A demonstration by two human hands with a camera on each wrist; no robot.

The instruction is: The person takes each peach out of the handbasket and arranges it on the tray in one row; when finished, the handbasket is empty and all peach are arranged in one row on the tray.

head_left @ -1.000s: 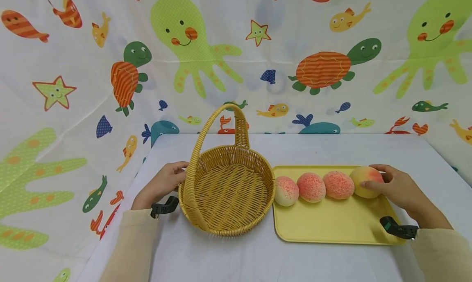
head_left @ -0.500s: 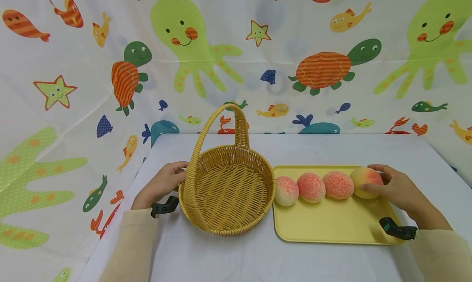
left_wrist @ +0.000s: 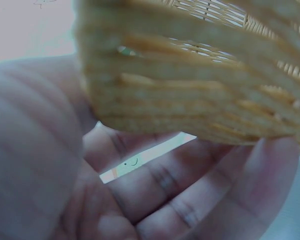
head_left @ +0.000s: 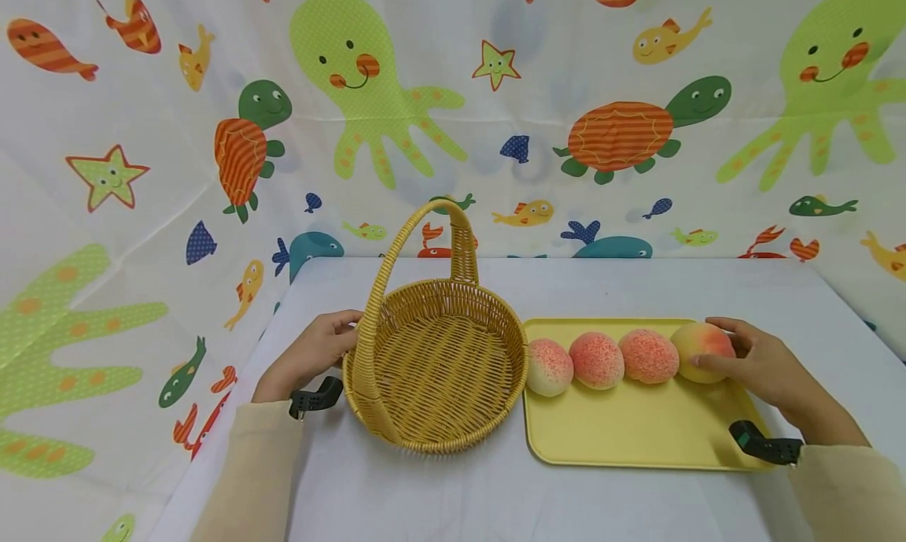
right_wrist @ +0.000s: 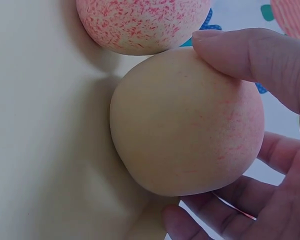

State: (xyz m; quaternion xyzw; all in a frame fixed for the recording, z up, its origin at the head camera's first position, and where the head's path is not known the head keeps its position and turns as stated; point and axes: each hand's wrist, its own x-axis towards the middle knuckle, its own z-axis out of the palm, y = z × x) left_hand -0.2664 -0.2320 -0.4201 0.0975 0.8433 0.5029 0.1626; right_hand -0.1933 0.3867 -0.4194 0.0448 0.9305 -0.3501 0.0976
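Note:
A woven wicker basket [head_left: 446,377] with a tall arched handle stands at the middle left, with nothing in it. At its left side, my left hand [head_left: 314,352] holds the wall, with fingers curled under the weave in the left wrist view. A yellow tray [head_left: 630,432] lies to the basket's right. At the right end of a row on it is a yellow peach with a red blush [head_left: 694,353], which my right hand [head_left: 771,369] grips between thumb and fingers. The right wrist view shows this peach [right_wrist: 185,125] close up, resting against the tray.
Three redder peaches, the left one [head_left: 549,367], the middle one [head_left: 598,360] and the right one [head_left: 649,356], continue the row along the tray's back. The basket's right rim meets the tray's left edge. A printed sea-animal curtain [head_left: 439,70] hangs behind the white table [head_left: 453,503].
Almost nothing differs. My right hand has closed in very slightly around the yellow peach, while the left hand and basket have stayed put.

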